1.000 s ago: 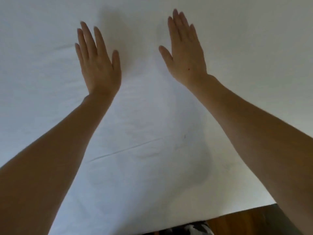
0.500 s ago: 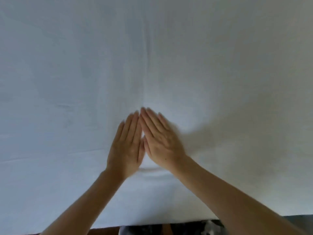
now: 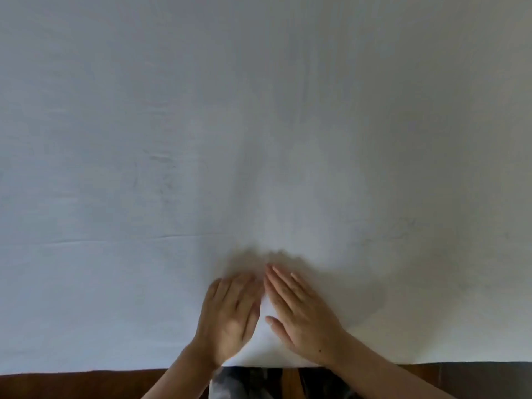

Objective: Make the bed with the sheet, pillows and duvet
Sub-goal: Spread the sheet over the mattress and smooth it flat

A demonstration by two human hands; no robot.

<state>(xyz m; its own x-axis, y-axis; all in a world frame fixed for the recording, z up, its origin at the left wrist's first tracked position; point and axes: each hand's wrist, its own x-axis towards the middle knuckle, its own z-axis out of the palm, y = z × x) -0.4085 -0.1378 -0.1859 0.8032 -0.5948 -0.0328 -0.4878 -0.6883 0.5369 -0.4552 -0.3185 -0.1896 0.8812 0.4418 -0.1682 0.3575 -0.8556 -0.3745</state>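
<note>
The white sheet [image 3: 259, 125] covers the bed and stretches far ahead and out to both sides of the hands, its near edge just behind the wrists. The left hand [image 3: 229, 315] and right hand [image 3: 299, 311] lie flat on it side by side near that edge, fingers straight and together, fingertips angled toward each other and almost touching; the left is blurred. Smoothing outward looks likely next
</note>
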